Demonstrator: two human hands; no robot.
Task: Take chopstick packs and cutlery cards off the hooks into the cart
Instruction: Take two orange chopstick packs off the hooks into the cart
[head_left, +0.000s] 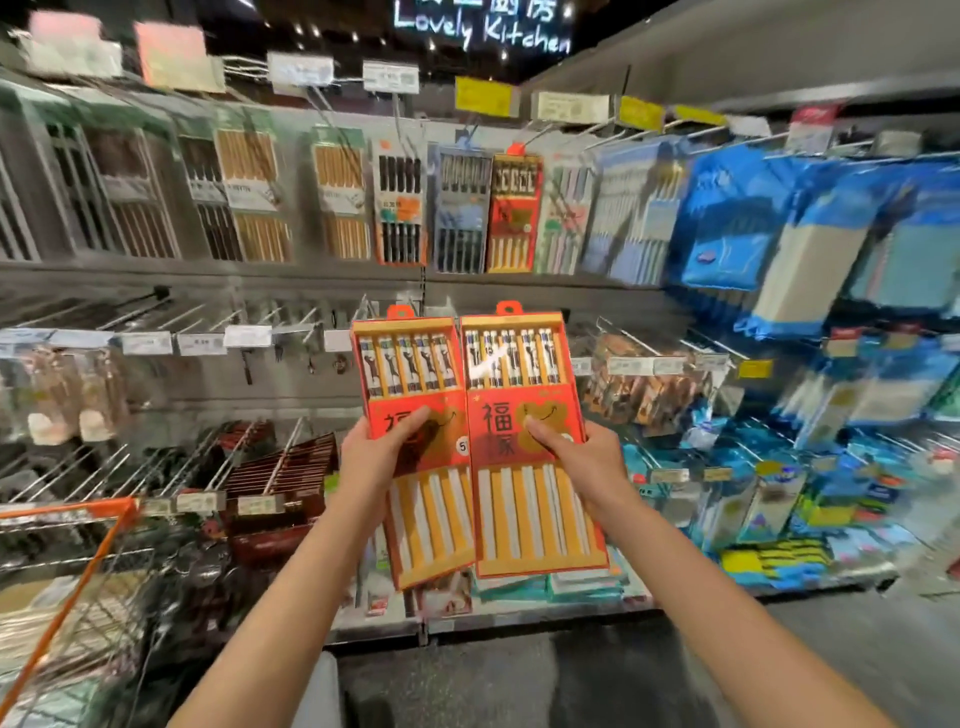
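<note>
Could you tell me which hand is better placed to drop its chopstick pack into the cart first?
Probably the left hand. It grips the left red pack on the side where the cart, with its orange rim, stands at lower left. The right hand with the right red pack would have to cross over.

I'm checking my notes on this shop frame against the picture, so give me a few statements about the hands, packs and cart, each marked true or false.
1. Each hand holds one red-and-yellow boxed chopstick pack. True: left hand holds the left pack, right hand the right pack.
2. Both packs already lie in the cart. False: they are held up in front of the shelves.
3. The orange-rimmed wire cart is at lower left. True.
4. The two packs sit side by side. True.
5. The right hand is empty. False: its thumb presses the right pack's front.
</note>
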